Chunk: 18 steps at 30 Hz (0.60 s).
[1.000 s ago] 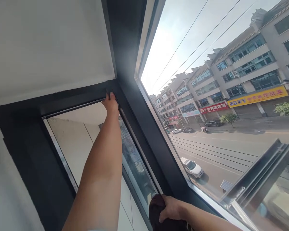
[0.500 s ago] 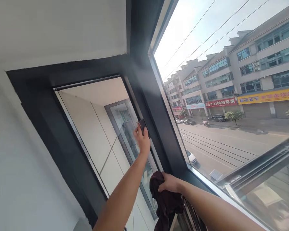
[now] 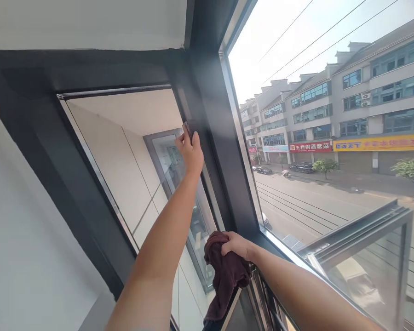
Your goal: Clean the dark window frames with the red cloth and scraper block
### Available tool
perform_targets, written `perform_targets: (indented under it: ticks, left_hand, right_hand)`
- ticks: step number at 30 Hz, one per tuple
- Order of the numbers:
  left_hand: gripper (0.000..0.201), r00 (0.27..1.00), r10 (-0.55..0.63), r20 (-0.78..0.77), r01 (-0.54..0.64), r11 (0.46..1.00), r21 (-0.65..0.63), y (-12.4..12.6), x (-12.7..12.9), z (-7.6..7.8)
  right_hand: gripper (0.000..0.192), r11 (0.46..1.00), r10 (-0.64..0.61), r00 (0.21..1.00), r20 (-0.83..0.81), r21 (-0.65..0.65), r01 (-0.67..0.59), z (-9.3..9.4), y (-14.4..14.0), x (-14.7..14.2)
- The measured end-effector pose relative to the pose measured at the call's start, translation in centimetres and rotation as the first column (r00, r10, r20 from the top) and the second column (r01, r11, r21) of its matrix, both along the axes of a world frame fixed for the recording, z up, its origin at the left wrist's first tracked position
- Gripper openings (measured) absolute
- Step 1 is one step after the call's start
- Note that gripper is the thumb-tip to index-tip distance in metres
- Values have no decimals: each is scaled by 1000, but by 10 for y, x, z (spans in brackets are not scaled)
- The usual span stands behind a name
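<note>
A pale ceiling (image 3: pixel 86 23) lies above the left hand (image 3: pixel 190 151), a whitish wall (image 3: pixel 27 220) to its left. Right of the right hand (image 3: pixel 239 246), an open window sash (image 3: pixel 404 257) juts out before a street (image 3: pixel 296 195) lined with grey buildings (image 3: pixel 307 112) under bright, hazy sky (image 3: pixel 258 37).

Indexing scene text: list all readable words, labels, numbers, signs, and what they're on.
"王栏树酒席菜" on the long red sign.
"和成天下" on the yellow sign; its pink characters are blurred.
Pale blue sign, small red sign: too small to read.
Cloth: no text visible.
</note>
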<state>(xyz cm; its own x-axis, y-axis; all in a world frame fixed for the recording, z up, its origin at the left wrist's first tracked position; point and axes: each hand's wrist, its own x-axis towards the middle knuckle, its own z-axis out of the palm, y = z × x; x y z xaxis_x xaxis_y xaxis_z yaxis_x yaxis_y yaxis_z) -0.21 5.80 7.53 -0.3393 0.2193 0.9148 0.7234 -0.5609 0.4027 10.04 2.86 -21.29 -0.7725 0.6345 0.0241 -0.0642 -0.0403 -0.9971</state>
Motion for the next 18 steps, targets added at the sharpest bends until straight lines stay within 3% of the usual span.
perform_targets:
  ticks: [3, 6, 8, 10, 11, 13, 17, 18]
  left_hand:
    - [62, 999, -9, 32, 13, 992, -122, -4, -11, -128]
    - [62, 998, 7, 55, 9, 960, -280, -14, -22, -254]
    - [60, 998, -52, 38, 63, 922, -383, -24, -29, -313]
    - [58, 995, -102, 19, 100, 890, -446, -33, -32, -342]
    - [56, 994, -104, 23, 103, 884, -456, -36, -31, -344]
    - [52, 995, -82, 58, 99, 901, -423, -35, -24, -319]
    - [55, 988, -97, 121, 118, 976, -182, -16, 3, -206]
    - [57, 986, -76, 148, 94, 989, -117, -10, 7, -185]
  right_hand:
    - [46, 983, 23, 987, -160, -178, -52, 10, 2, 7]
    - [31, 972, 93, 995, 32, -219, -83, 11, 3, 12]
    - [18, 964, 215, 929, 301, -220, -152, 9, 0, 14]
    - [13, 937, 336, 824, 457, -249, -244, 8, -6, 15]
    - [13, 920, 386, 790, 477, -268, -288, 9, -9, 16]
    - [16, 885, 462, 762, 455, -294, -361, 12, -15, 17]
    - [23, 861, 507, 694, 511, -337, -382, 13, -20, 18]
    - [23, 861, 508, 665, 547, -349, -371, 12, -20, 17]
